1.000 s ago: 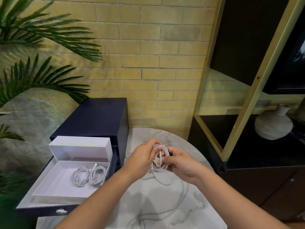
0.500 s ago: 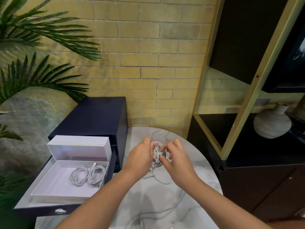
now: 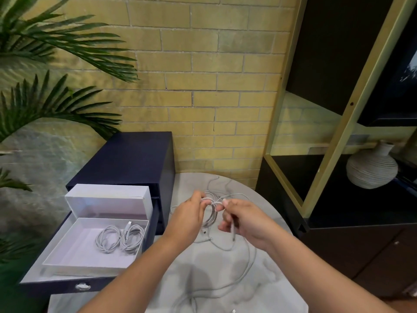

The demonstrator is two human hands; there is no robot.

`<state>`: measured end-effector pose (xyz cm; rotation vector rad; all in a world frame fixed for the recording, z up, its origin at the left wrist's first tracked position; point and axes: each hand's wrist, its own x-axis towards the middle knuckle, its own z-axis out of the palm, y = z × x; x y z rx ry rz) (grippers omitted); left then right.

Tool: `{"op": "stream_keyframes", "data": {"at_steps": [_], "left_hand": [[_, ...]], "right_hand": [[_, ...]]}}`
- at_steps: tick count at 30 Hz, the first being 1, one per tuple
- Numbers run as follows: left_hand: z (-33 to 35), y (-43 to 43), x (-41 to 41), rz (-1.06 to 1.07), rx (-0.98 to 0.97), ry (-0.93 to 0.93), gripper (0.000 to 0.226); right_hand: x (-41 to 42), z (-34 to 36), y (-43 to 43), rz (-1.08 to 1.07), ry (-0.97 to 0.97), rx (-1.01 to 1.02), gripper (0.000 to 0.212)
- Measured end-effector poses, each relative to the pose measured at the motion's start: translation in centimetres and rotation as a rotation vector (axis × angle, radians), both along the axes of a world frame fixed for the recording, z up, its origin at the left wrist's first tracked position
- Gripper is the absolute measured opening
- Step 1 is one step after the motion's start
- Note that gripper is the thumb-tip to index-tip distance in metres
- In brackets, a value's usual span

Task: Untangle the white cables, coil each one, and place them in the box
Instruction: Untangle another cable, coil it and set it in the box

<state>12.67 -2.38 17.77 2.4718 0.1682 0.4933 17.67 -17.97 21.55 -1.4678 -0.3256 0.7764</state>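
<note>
Two coiled cables lie side by side in the white box, lower left of frame; a third, part-wound coil hangs at centre frame over the counter, left hand pinching its loops at the top, right hand curled round the free run just beside. Judgement: hold the left pinch fixed, lay each turn the same size; let the slack trailing toward the bottom edge slide through the right grip, lest it kink or snag.

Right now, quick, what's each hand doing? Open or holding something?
Left hand: grips the white cable coil.
Right hand: pinches that cable's loose strand.
</note>
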Motion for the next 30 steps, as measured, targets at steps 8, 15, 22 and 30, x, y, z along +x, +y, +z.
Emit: {"op": "stream_keyframes", "data": {"at_steps": [8,15,22,30], "left_hand": [[-0.4,0.5,0.1,-0.170,-0.032,0.073,0.024],[-0.2,0.4,0.1,-0.109,0.017,0.056,0.022],[-0.8,0.0,-0.4,-0.174,-0.202,0.106,0.037],[-0.2,-1.4,-0.2,-0.091,-0.400,0.162,0.028]], "right_hand": [[1.4,1.9,-1.2,0.078,-0.222,-0.226,0.028],[1.4,2.0,-1.3,0.136,-0.405,-0.324,0.027],[3.1,2.2,-1.9,0.203,-0.999,-0.613,0.023],[2.6,1.8,-1.5,0.147,-1.164,-0.609,0.021]]}}
